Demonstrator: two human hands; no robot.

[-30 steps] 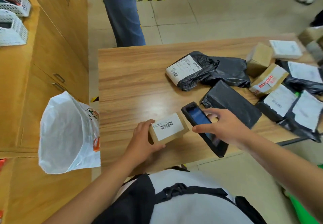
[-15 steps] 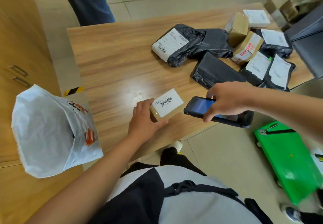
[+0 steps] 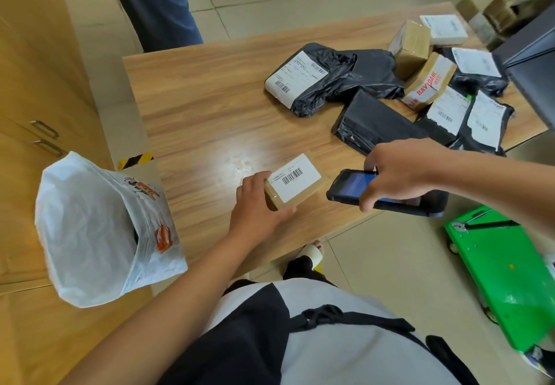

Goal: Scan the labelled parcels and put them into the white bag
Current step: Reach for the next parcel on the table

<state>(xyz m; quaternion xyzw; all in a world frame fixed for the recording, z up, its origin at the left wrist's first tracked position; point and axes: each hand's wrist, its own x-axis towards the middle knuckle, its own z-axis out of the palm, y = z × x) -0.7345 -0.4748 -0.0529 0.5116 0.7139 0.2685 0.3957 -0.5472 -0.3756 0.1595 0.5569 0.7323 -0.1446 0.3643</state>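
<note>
A small brown box (image 3: 300, 188) with a white barcode label lies near the front edge of the wooden table (image 3: 210, 114). My left hand (image 3: 258, 207) grips its left end. My right hand (image 3: 396, 171) holds a black handheld scanner (image 3: 351, 188) just right of the box, its lit screen facing up. The white bag (image 3: 90, 228) stands open to the left of the table. Several other parcels sit at the table's far right: a black labelled bag (image 3: 324, 79), a plain black packet (image 3: 372, 120) and brown boxes (image 3: 426, 84).
Wooden cabinets (image 3: 36, 99) run along the left behind the bag. A person in blue trousers (image 3: 156, 6) stands beyond the table. A green trolley (image 3: 504, 270) sits on the floor at the right. A dark grey object (image 3: 534, 63) overhangs the table's right end.
My right hand has swung the scanner from over the table to level and just right of the box. My left hand keeps its grip on the box. The view has shifted.
</note>
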